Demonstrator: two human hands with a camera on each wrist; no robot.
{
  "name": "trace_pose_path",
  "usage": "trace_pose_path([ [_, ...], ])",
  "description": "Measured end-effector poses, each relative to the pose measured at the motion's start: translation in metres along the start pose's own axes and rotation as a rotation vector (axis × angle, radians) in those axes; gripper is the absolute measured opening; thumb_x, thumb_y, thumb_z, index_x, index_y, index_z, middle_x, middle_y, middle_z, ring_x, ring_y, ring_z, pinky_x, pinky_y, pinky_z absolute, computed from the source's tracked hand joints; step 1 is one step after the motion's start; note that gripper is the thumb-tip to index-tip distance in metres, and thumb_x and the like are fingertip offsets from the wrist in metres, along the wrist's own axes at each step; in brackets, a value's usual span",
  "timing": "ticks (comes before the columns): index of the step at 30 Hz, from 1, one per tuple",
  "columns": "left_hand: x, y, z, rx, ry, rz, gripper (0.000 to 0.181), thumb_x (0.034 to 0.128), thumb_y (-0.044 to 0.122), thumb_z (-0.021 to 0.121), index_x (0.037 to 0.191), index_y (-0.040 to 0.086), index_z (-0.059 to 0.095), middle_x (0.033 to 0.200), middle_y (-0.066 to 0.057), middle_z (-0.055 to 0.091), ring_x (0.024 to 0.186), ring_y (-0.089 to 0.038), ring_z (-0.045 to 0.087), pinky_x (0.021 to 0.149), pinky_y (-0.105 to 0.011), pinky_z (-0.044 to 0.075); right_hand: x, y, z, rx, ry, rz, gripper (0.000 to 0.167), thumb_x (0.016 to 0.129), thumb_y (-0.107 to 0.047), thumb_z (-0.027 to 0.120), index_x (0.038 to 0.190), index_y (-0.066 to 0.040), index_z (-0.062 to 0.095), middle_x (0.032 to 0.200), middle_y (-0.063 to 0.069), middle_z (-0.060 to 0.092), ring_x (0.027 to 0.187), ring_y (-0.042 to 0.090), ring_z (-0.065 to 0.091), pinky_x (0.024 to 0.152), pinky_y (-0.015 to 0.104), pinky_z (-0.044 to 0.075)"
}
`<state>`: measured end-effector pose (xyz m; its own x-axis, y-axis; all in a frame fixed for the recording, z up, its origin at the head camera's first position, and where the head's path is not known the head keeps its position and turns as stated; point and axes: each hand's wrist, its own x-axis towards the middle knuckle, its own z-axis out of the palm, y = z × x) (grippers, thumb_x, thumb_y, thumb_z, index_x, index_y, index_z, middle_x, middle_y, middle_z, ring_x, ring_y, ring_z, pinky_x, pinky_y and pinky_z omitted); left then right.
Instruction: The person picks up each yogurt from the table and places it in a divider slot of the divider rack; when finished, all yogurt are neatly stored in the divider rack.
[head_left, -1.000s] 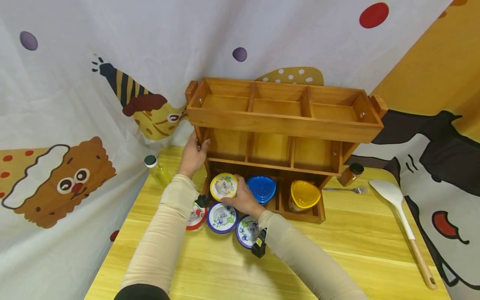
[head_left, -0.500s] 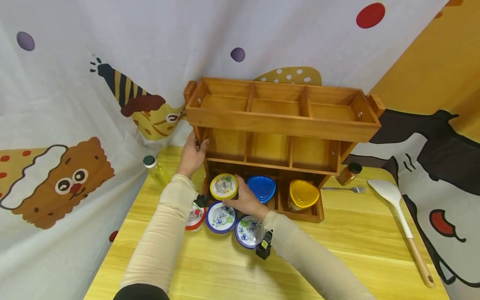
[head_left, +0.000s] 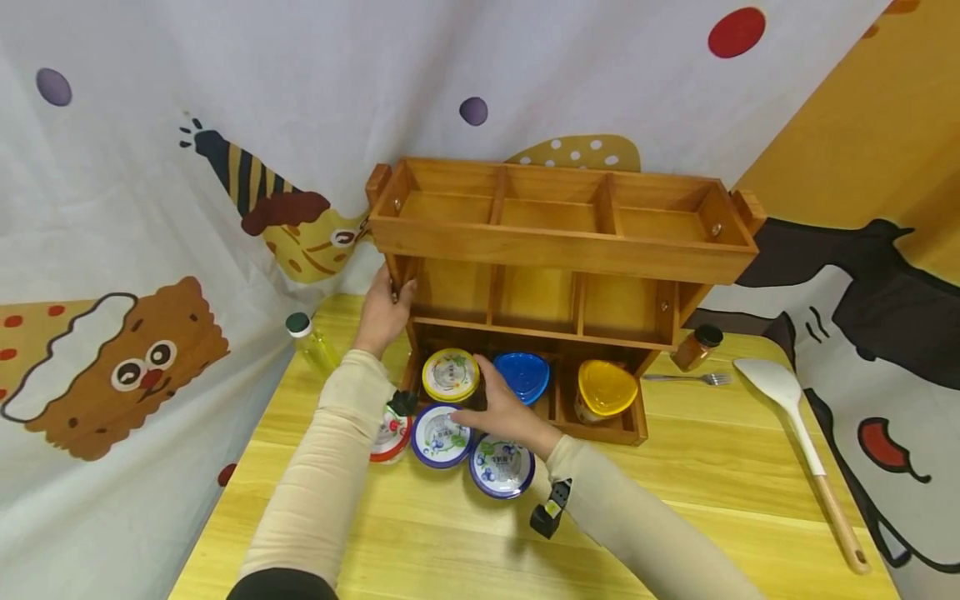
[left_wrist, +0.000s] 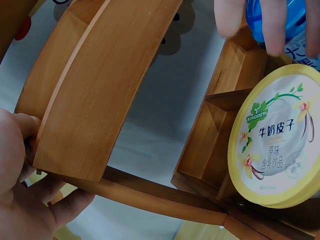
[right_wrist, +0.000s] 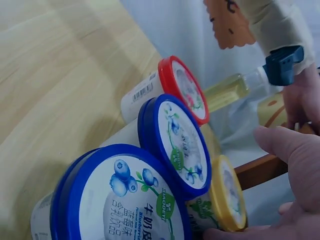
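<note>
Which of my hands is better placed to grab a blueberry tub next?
Probably your right hand: its fingers are spread beside the blueberry tubs, while your left hand grips the rack at its left side.

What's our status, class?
Left hand: grips rack. Right hand: spread beside yellow-rimmed tub. Tub: bottom tier, left end. Blue-rimmed tub: close in front.

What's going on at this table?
A person's left hand grips the left side of a wooden rack. The right hand is open beside a round tub with a yellow lid, at the left end of the bottom tier; whether it touches the tub is hard to tell. That tier also holds a blue-lidded cup and a yellow-lidded cup. Three more tubs stand in front, on the table.
</note>
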<state>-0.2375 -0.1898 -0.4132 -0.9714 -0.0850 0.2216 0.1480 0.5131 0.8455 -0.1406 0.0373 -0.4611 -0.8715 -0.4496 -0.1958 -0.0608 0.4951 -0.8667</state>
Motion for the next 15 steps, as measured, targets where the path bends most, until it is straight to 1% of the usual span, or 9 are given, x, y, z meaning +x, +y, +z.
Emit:
trace_pose_path([
  [4, 0.001, -0.001, 0.0, -0.002, -0.001, 0.003, 0.044, 0.1021, 0.018, 0.052, 0.141, 0.002, 0.041, 0.136, -0.023, 0.051, 0.121, -0.035, 0.054, 0.102, -0.049, 0.044, -0.01, -0.003, -0.007, 0.081, -0.046, -0.011, 0.099, 0.088, -0.023, 0.075, 0.159, -0.014, 0.007, 0.163, 0.019, 0.013, 0.148, 0.04, 0.021, 0.114, 0.056, 0.03],
  [7, 0.001, -0.002, 0.001, 0.002, -0.004, 0.005, 0.044, 0.1024, 0.018, 0.051, 0.142, 0.002, 0.041, 0.137, -0.023, 0.051, 0.121, -0.035, 0.055, 0.102, -0.049, 0.045, -0.018, -0.004, -0.013, 0.12, -0.071, -0.03, 0.097, 0.089, -0.023, 0.074, 0.159, -0.014, 0.007, 0.161, 0.023, 0.015, 0.145, 0.045, 0.026, 0.111, 0.059, 0.035],
  [10, 0.0, -0.001, 0.001, 0.001, -0.009, 0.002, 0.044, 0.1026, 0.019, 0.051, 0.142, 0.003, 0.041, 0.137, -0.022, 0.051, 0.12, -0.035, 0.055, 0.101, -0.049, 0.045, -0.027, -0.003, -0.019, 0.103, -0.075, -0.043, 0.096, 0.089, -0.025, 0.074, 0.159, -0.015, 0.009, 0.16, 0.024, 0.017, 0.144, 0.047, 0.028, 0.109, 0.059, 0.037],
  [13, 0.0, 0.0, 0.001, -0.003, -0.013, -0.002, 0.044, 0.1027, 0.02, 0.051, 0.142, 0.003, 0.04, 0.137, -0.022, 0.051, 0.121, -0.035, 0.055, 0.101, -0.049, 0.045, -0.036, -0.001, -0.023, 0.071, -0.073, -0.05, 0.096, 0.088, -0.028, 0.075, 0.159, -0.02, 0.01, 0.161, 0.021, 0.019, 0.144, 0.045, 0.029, 0.11, 0.059, 0.036],
  [15, 0.0, -0.001, 0.001, 0.0, -0.013, -0.006, 0.044, 0.1029, 0.02, 0.051, 0.143, 0.004, 0.04, 0.138, -0.022, 0.051, 0.121, -0.035, 0.055, 0.101, -0.05, 0.045, -0.041, 0.001, -0.025, 0.052, -0.064, -0.068, 0.096, 0.088, -0.03, 0.075, 0.159, -0.02, 0.011, 0.161, 0.02, 0.02, 0.143, 0.046, 0.031, 0.11, 0.06, 0.035],
])
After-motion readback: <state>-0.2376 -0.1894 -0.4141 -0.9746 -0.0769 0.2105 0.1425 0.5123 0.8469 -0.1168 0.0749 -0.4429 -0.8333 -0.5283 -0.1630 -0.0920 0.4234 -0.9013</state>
